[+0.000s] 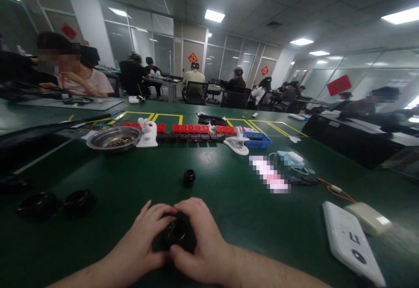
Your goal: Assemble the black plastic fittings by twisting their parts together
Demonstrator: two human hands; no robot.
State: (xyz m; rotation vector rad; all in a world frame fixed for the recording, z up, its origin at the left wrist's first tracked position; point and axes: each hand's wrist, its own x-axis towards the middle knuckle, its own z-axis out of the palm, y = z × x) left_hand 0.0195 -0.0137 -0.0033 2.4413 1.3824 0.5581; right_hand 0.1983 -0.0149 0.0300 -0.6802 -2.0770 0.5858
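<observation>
Near the table's front edge, both of my hands curl around a glossy black ring-shaped part point(177, 231) with a round hole in its middle. My left hand point(149, 231) closes on its left side, thumb low and fingers arched over the top. Wrapped around the right side, my right hand point(206, 244) has its thumb at the front. The hands hide much of the part's sides. A smaller black ring-shaped part point(189, 177) stands just beyond my fingers. Off to the left lie two larger black ring-shaped parts point(38, 205), point(78, 203), dark and blurred.
A metal bowl point(98, 142) of small pieces stands beyond, beside white stands point(149, 134) and red blocks point(190, 128). Behind them is a blue tray point(266, 141). A white box-like device point(352, 244) and a beige case point(368, 218) lie at right. People sit around other tables.
</observation>
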